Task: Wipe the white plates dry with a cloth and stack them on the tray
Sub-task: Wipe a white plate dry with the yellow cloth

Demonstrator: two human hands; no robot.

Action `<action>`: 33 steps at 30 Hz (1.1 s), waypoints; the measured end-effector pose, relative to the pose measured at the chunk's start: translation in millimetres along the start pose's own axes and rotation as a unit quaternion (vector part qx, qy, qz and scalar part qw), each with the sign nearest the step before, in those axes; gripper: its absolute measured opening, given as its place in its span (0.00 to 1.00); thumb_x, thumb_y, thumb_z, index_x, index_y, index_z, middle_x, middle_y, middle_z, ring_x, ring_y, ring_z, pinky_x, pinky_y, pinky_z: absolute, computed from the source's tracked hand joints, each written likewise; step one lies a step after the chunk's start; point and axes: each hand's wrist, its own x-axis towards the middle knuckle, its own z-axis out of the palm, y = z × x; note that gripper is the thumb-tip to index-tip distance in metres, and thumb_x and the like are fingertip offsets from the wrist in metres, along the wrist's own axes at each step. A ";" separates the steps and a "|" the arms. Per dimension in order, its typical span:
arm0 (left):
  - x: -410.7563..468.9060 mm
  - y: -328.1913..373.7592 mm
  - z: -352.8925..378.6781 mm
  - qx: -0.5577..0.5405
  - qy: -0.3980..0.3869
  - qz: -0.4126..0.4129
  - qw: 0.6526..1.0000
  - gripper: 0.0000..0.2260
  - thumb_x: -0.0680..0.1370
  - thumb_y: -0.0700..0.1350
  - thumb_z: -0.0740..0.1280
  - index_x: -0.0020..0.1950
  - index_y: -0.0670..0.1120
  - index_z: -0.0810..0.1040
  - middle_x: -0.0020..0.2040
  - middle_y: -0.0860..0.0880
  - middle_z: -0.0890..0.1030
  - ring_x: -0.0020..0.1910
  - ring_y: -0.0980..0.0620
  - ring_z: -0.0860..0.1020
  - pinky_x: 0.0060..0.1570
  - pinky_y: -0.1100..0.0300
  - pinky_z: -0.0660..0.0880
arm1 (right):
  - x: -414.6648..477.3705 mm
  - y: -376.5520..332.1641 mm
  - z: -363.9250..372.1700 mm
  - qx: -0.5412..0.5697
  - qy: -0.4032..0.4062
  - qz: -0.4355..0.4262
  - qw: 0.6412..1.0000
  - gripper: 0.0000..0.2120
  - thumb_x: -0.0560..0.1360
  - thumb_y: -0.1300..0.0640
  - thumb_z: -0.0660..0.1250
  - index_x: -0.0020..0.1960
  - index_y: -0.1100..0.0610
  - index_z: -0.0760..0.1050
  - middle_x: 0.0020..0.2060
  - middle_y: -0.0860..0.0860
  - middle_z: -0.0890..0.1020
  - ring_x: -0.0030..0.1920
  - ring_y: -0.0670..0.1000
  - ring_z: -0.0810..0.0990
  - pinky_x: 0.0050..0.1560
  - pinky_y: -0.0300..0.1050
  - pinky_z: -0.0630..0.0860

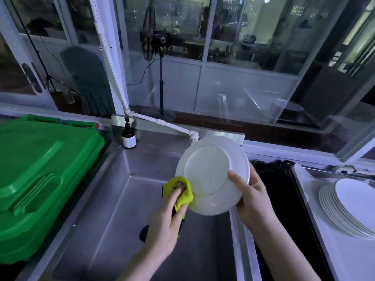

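A: Where is the plate just now?

B: Up in the air over the steel sink, tilted with its underside and foot ring toward the camera. The right hand has it by the right rim, thumb on the back, the other fingers hidden behind it, so that grip is closed on the plate.

A: And the other hand?

B: The left hand is clenched round a bunched yellow cloth, pressing it against the plate's lower left rim. A dark part of the cloth hangs below the palm.

A: How do you reckon the plate handles?

B: Stiff, glazed, probably slick if it is wet, and it would chip or break if it dropped onto the steel. It looks light enough for one hand, but held at one edge it will want to swing. I would keep the thumb-and-fingers pinch across the rim and let the cloth hand brace the opposite side while wiping.

A: Where does it go afterwards?

B: To the stack of plates leaning on the tray at the right, well apart from the sink, across a dark basin. It should be lowered flat, not slid, since the pile already sits fanned and slanted.
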 end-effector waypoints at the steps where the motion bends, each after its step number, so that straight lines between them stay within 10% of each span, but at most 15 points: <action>1: -5.9 0.5 1.6 0.011 -0.007 0.012 1.000 0.18 0.78 0.52 0.63 0.67 0.64 0.67 0.57 0.74 0.75 0.54 0.68 0.77 0.54 0.70 0.71 | 2.2 -0.8 -0.8 0.007 0.006 0.001 1.000 0.25 0.73 0.59 0.72 0.70 0.49 0.75 0.62 0.56 0.82 0.62 0.60 0.80 0.55 0.54 0.80; 7: 14.8 2.1 -0.1 0.000 0.057 -0.020 0.998 0.20 0.81 0.44 0.64 0.70 0.60 0.67 0.58 0.72 0.72 0.51 0.79 0.72 0.49 0.81 0.65 | 8.8 -6.6 6.8 0.031 -0.004 0.015 0.999 0.22 0.72 0.59 0.72 0.65 0.47 0.78 0.58 0.54 0.84 0.56 0.54 0.84 0.50 0.50 0.82; 12: 7.3 15.2 12.8 0.090 0.043 0.130 0.986 0.21 0.79 0.42 0.66 0.71 0.53 0.71 0.70 0.51 0.74 0.67 0.50 0.74 0.65 0.63 0.69 | 16.0 -9.4 18.7 0.065 0.047 0.021 0.997 0.20 0.74 0.60 0.69 0.66 0.53 0.77 0.57 0.57 0.84 0.55 0.57 0.83 0.54 0.55 0.80; 19: 12.0 28.6 24.2 0.234 -0.015 0.280 0.931 0.26 0.76 0.41 0.69 0.74 0.49 0.67 0.74 0.52 0.69 0.77 0.45 0.61 0.67 0.37 0.67 | 11.5 3.7 32.6 0.115 0.081 0.083 0.987 0.16 0.79 0.66 0.64 0.65 0.57 0.75 0.58 0.63 0.83 0.53 0.62 0.83 0.54 0.58 0.81; 26: 11.7 7.9 9.8 0.170 0.035 0.222 0.959 0.22 0.76 0.38 0.66 0.71 0.44 0.73 0.74 0.52 0.68 0.74 0.46 0.67 0.72 0.52 0.63 | 19.5 -8.9 20.7 0.116 0.111 0.050 0.986 0.15 0.79 0.63 0.65 0.63 0.51 0.77 0.54 0.53 0.85 0.52 0.53 0.84 0.49 0.51 0.83; 33: 18.2 42.6 27.2 0.259 -0.060 0.265 0.927 0.23 0.77 0.43 0.57 0.73 0.49 0.68 0.76 0.53 0.66 0.78 0.48 0.58 0.70 0.38 0.63 | 5.1 11.4 37.2 0.114 0.112 0.105 0.982 0.13 0.80 0.66 0.64 0.63 0.59 0.77 0.57 0.65 0.82 0.52 0.61 0.83 0.56 0.57 0.80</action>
